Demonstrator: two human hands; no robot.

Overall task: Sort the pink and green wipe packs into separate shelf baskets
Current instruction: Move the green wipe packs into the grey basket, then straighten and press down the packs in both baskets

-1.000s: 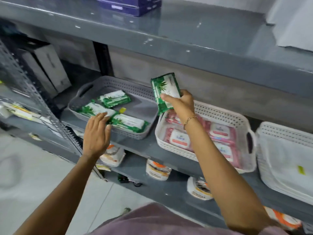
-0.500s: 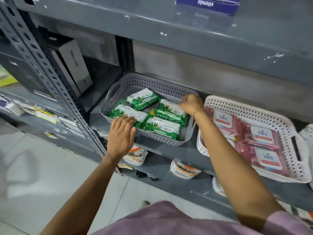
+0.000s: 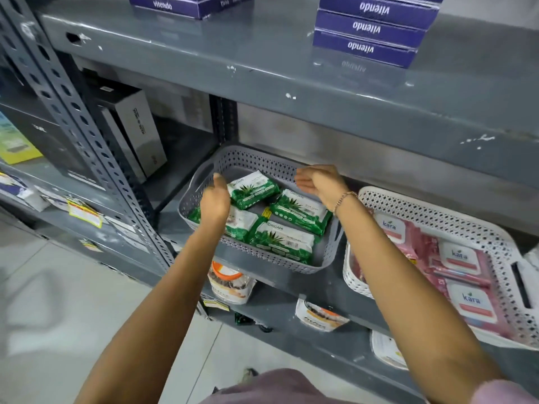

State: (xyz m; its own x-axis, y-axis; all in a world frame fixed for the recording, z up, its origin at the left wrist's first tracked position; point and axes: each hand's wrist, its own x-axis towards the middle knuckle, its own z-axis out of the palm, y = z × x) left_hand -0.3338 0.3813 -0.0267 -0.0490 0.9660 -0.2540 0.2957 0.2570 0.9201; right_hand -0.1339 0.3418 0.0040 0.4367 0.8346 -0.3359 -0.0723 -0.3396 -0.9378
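A grey basket (image 3: 264,258) on the middle shelf holds several green wipe packs (image 3: 300,212). To its right a white basket (image 3: 443,211) holds several pink wipe packs (image 3: 463,258). My left hand (image 3: 215,199) hovers over the grey basket's left side, above a green pack, fingers loosely curled with nothing in them. My right hand (image 3: 316,182) is over the basket's far right corner, fingers loosely curled and apart, holding nothing. A bracelet sits on the right wrist.
Purple boxes (image 3: 376,30) are stacked on the upper shelf. Dark boxes (image 3: 131,132) stand left of the grey basket behind a perforated upright post (image 3: 87,135). Tubs (image 3: 230,284) sit on the shelf below. Grey floor lies at the lower left.
My right hand set the green pack into the grey basket and let go. My left hand moved from the basket's front rim to over its left side.
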